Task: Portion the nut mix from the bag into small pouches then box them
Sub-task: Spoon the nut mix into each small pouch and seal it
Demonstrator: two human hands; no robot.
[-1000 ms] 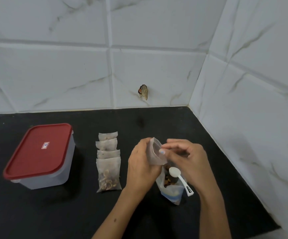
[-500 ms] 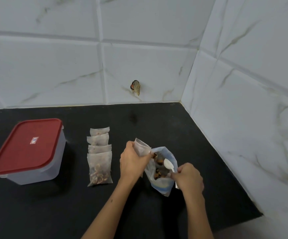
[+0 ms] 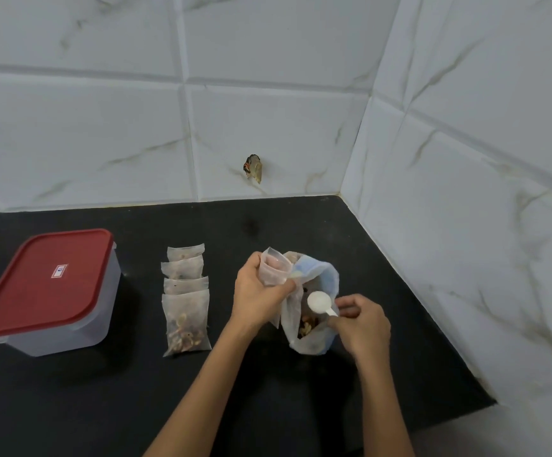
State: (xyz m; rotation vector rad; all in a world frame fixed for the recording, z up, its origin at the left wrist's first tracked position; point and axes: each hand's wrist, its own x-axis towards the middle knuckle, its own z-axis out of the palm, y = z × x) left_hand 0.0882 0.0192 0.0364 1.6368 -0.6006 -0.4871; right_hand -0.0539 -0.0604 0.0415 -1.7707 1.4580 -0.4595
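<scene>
Scoop point(image 3: 318, 301) sits empty at the nut-mix bag's point(image 3: 314, 338) mouth, centre-right of frame, pinched by the right hand point(image 3: 362, 324); just up-left, the left hand point(image 3: 256, 291) grips the open pouch point(image 3: 273, 267) upright, so the coming lift probably runs up-left.

1 head cam, wide-angle, looks fwd & down, close over black counter point(image 3: 103, 407) at tiled corner.

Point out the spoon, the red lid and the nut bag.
spoon point(image 3: 317, 301): head view, on its white bowl.
red lid point(image 3: 45, 278): head view, middle of its top.
nut bag point(image 3: 329, 275): head view, on its far wall.
</scene>
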